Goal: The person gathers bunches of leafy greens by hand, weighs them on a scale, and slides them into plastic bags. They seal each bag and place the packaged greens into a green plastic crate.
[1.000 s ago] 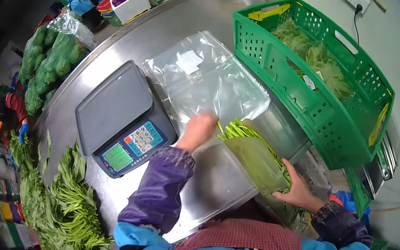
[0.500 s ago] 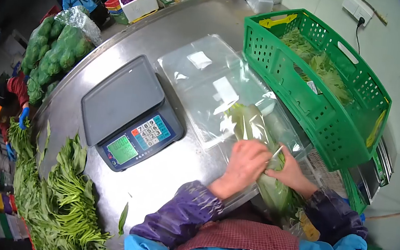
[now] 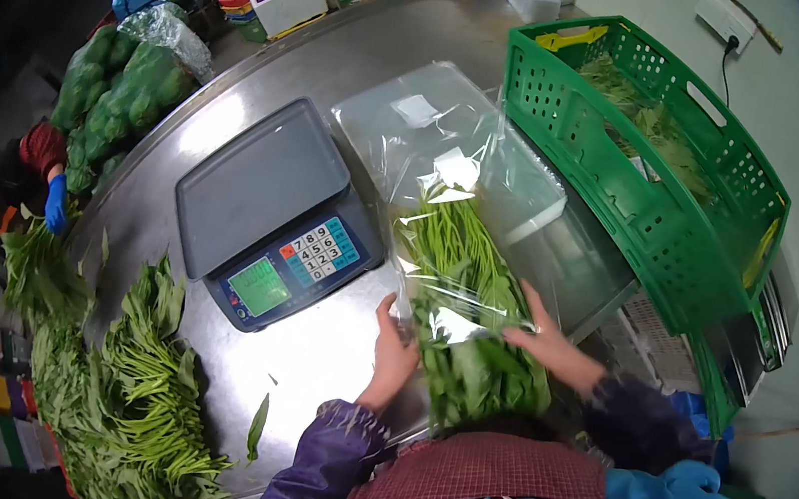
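A clear plastic bag (image 3: 452, 196) lies in front of me with a bunch of leafy greens (image 3: 479, 371) in it, stems pointing away and leaves towards my apron. My left hand (image 3: 394, 355) grips the bag's left edge, its fingers partly behind the film. On the opposite side my right hand (image 3: 556, 349) holds the bag's right edge, thumb over the film and fingers along the side. Under the bag's far end is a stack of clear plastic sheets or bags (image 3: 420, 91). A digital scale (image 3: 271, 192) with a bare grey pan stands left of the bag.
Loose greens (image 3: 146, 408) are heaped along the table's left edge. A green crate (image 3: 628, 199) holding bagged greens stands at the right. Net sacks of round green vegetables (image 3: 121, 102) rest beyond the table. At far left a co-worker's blue-gloved hand (image 3: 56, 202) is over the greens.
My hands have moved apart, from close together at the bag to its two sides. The bagged greens now lie spread out further left. The co-worker's gloved hand has shifted over the heap.
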{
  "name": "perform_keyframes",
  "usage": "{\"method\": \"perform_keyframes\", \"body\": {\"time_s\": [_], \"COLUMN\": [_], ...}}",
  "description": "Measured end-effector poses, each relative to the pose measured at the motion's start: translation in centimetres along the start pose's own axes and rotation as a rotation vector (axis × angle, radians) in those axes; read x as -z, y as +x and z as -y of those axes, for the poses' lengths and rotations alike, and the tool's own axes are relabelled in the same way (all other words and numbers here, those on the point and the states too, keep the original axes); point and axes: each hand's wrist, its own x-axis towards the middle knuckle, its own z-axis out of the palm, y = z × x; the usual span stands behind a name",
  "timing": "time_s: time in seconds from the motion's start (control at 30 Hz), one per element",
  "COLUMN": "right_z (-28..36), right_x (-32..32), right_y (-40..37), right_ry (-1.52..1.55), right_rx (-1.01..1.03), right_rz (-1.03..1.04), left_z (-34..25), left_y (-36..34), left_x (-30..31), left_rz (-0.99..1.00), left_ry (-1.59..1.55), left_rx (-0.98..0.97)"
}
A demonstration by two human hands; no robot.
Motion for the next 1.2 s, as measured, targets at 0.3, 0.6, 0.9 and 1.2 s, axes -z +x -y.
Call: {"method": "perform_keyframes", "body": {"time_s": [0.3, 0.6, 0.9, 1.2], "right_z": [-5.4, -7.4, -7.0, 16.7], "right_x": [-1.0, 2.8, 2.8, 4.2], "right_y": [-5.3, -4.3, -13.0, -4.7], "right_ry": [0.727, 0.446, -0.064, 0.254], "right_rx": [0.084, -0.177, 0.185, 0.657], "right_rz": [-0.389, -0.327, -0.022, -0.117], "left_z": [0.2, -0.7, -0.5, -21.3], "left_y": [-2.8, -5.7, -14.5, -3.1], "left_x": [1.7, 1.8, 4.4, 11.3], "left_rz": [-0.052, 0.092, 0.373, -0.237], "left_ry": [0.120, 0.578, 0.409, -0.378], "left_rx": [-0.015, -0.303, -0.304, -0.517]}}
